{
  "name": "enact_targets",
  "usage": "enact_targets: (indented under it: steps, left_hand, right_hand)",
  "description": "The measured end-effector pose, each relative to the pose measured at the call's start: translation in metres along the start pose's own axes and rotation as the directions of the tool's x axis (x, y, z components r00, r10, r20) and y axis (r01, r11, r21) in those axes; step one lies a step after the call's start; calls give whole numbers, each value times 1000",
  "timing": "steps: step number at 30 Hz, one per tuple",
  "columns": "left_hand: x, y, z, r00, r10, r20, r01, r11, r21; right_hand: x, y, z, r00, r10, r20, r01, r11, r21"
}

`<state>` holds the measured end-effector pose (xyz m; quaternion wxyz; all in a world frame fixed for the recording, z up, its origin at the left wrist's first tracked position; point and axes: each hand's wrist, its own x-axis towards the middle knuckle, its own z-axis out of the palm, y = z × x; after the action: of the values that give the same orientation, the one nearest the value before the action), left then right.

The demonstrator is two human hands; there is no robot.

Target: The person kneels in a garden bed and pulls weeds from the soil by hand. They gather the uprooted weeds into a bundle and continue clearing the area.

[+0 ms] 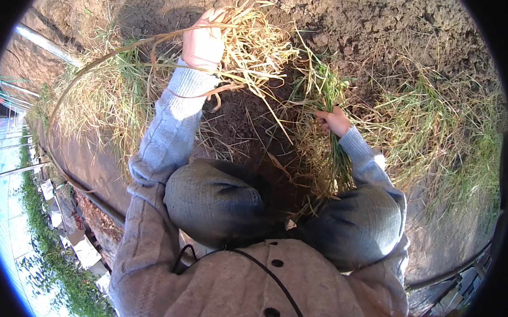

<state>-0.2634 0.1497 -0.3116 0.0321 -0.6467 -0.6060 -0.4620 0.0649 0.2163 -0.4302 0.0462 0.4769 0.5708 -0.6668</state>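
My left hand [204, 41], at the upper left of centre, grips a large tangled bunch of dry straw-coloured grass [254, 48]. Long dry blades [127, 46] trail from that bunch back over my left forearm. Lower and to the right, my right hand [337, 121] is closed around a bundle of green grass [331, 87]. Its stalks [341, 162] hang below the fist towards my right knee. The fingertips of my left hand are partly hidden by straw. The two bunches are close together, and some loose blades lie between them.
Bare dark soil [243, 115] lies between my hands and my knees [216, 199]. Loose grass covers the ground at left [108, 97] and right [434, 119]. A metal pole [48, 45] stands at the upper left. A dark hose or pipe [103, 207] runs along the left.
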Motion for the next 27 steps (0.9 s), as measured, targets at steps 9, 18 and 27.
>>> enact_targets:
  steps: [9,18,27]
  left_hand:
    - [-52,-5,24,573,-377,728,53,903,426]
    - [-11,15,-10,922,-268,281,374,806,-458]
    - [-96,-55,33,418,-603,680,847,529,-52]
  right_hand:
    - [-2,-4,0,1000,-17,13,17,1000,2]
    - [-2,-8,-3,999,-11,-42,9,999,-52]
    - [-5,-11,-1,999,21,-24,-23,997,-74]
